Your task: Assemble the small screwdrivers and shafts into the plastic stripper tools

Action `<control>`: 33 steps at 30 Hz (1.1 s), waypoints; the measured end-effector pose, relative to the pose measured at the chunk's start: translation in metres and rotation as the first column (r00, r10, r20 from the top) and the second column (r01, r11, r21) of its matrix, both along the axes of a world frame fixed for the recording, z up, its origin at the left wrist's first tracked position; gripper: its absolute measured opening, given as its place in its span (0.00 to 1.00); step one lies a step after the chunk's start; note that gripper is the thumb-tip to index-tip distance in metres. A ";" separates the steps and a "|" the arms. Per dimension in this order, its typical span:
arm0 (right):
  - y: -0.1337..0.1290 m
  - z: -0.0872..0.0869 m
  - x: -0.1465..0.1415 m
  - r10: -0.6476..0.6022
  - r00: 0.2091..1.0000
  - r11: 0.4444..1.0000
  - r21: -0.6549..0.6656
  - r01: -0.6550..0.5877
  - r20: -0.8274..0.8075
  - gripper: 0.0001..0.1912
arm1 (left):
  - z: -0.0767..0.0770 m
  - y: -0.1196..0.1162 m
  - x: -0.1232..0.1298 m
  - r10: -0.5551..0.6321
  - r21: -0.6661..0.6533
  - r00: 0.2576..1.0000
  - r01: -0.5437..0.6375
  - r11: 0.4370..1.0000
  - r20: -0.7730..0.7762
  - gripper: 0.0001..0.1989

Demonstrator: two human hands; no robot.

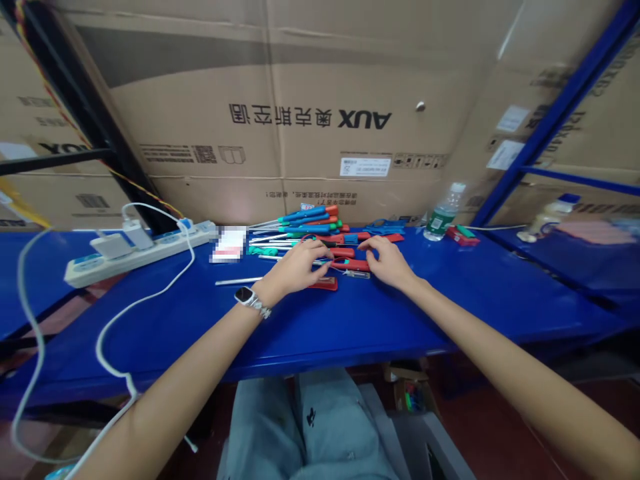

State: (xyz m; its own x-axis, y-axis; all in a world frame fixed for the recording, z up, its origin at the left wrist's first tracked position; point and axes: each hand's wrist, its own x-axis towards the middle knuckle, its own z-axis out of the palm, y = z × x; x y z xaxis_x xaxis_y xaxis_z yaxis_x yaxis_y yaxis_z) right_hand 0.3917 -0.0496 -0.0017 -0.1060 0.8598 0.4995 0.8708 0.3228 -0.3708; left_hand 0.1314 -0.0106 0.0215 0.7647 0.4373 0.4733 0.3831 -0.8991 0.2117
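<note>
My left hand [301, 265], with a watch [245, 295] on its wrist, is over the screwdrivers, fingers curled and thumb tip at the left end of a red-handled screwdriver [351, 265]. At that handle's right end, my right hand [389, 261] has its bent fingers and thumb closed. A small clear piece [357, 274] lies just below the handle. Behind my hands is a pile of screwdrivers [313, 229] with blue, red and orange handles, shafts pointing left. Another screwdriver shaft [238, 282] and a red handle [326, 284] show nearer to me, partly under my left hand.
On the blue table [320, 333], a white power strip [150, 252] with plugs and a looping white cable [145, 297] is at left. A water bottle [443, 213] and a red and green item [463, 233] stand at right. A large cardboard box [310, 80] rises behind.
</note>
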 end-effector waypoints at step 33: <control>-0.028 0.027 -0.017 0.154 0.984 0.984 0.073 -0.161 0.088 0.22 | 0.017 0.002 0.033 0.011 -0.171 0.950 0.045 0.984 0.311 0.16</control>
